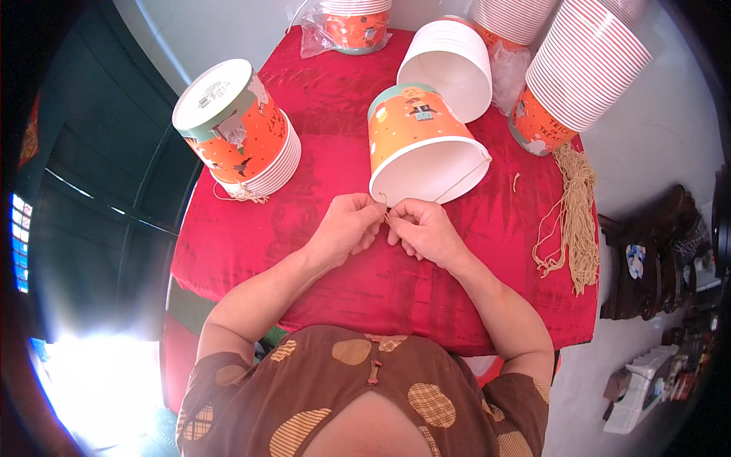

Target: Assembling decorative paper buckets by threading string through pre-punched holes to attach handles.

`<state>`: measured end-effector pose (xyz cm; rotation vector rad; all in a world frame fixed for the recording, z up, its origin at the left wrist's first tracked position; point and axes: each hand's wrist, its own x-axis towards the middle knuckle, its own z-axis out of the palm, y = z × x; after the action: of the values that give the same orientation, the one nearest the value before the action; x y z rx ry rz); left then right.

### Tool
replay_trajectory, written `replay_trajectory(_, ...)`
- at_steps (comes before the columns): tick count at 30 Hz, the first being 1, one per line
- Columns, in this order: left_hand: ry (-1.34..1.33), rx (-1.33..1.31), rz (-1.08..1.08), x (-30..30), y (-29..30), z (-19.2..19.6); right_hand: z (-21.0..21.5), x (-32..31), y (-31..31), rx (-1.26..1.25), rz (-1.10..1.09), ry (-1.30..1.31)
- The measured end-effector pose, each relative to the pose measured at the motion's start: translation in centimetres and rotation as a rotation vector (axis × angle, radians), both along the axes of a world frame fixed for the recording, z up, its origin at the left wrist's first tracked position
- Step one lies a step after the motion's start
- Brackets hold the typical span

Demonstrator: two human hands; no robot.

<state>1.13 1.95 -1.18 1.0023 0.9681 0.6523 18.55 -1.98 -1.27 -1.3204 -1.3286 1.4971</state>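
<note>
An orange paper bucket (422, 114) with a green base lies tilted on the red cloth, its white-rimmed mouth toward me. A thin tan cord (463, 181) is fixed at the right side of the rim and runs across the mouth to my hands. At the near left of the rim, my left hand (356, 223) pinches the cord between thumb and forefinger. Close beside it, my right hand (426, 228) also has thumb and fingers closed on the cord. The fingertips almost touch, and the exact shape of the cord between them is too small to make out.
At the left stands an upside-down bucket stack (228, 126) with cord ends at its base. A white-mouthed bucket (449, 68) lies behind. A tall bucket stack (582, 72) and a hanging tan cord bundle (576, 221) are at the right edge. A plastic-wrapped stack (358, 29) stands at the back.
</note>
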Motion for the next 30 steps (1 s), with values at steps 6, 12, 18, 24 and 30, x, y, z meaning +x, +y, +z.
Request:
replay_trajectory(6,0.144,0.266,-0.011,-0.1,-0.7,-0.4,-0.1,0.2,0.0,0.023,-0.006,-0.001)
replay_trajectory(12,0.135,0.810,0.051,0.8,-1.7,0.6,0.0,0.2,0.1,0.034,0.011,-0.007)
replay_trajectory(18,0.386,0.880,-0.074,0.5,-0.8,0.1,-0.2,0.6,0.2,-0.020,0.001,0.033)
replay_trajectory(24,0.461,0.955,-0.112,0.0,-0.8,-0.1,-0.1,0.6,0.2,-0.022,0.009,0.032)
replay_trajectory(30,0.530,1.017,-0.128,-0.2,-0.7,-0.2,-0.1,0.6,0.2,-0.030,0.008,0.050)
